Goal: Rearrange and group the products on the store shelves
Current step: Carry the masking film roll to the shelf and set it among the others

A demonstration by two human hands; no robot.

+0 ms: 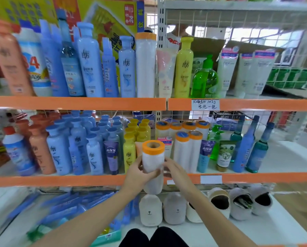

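Shelf-front (95,180): roll (153,164) between hands

bright daylight, soft blur, edges warped

the middle shelf (77,180) is packed from the blue bottles (60,150) to the orange-capped rolls (188,150), no gap between them. bare shelf floor lies right of the tall blue-green bottles (250,148).
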